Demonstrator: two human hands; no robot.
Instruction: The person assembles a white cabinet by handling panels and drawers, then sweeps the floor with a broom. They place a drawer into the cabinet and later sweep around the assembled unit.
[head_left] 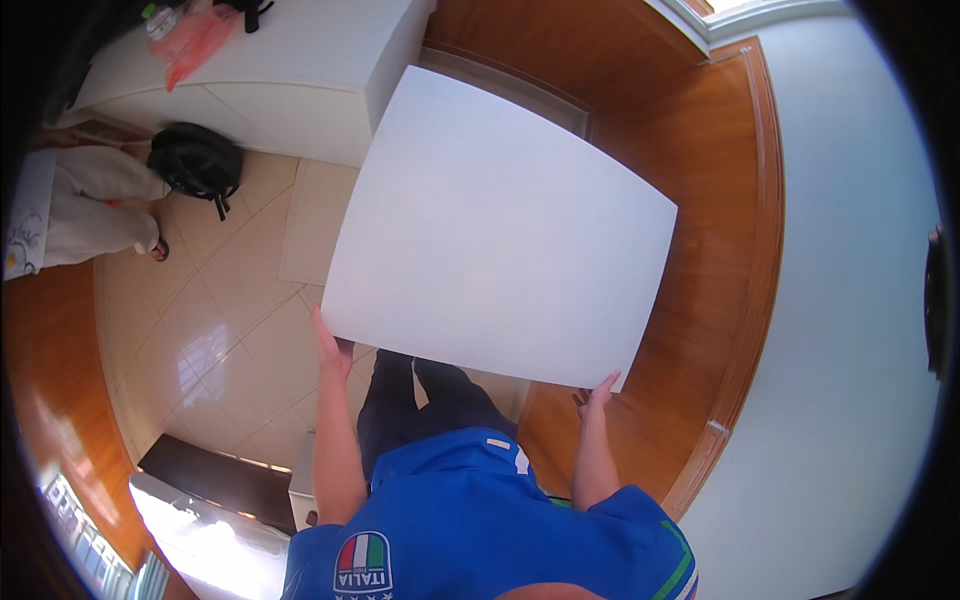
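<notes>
White panel (500, 230), one — we hold it out before us at its two near corners: left hand (335, 352) grasping one, right hand (600, 391) the other, fingers partly hidden underneath. We count one black backpack (194, 160), one pink bag (198, 42) on one white cabinet (290, 125) — plus one other person (95, 200) at left.

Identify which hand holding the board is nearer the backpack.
The left hand, at the near left corner of the board; the right hand, at the near right corner, is farther from the backpack.

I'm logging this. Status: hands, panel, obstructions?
Left hand, right hand gripping near corners. White panel, broad face toward camera. White cabinet near far-left corner, contact unclear.
</notes>
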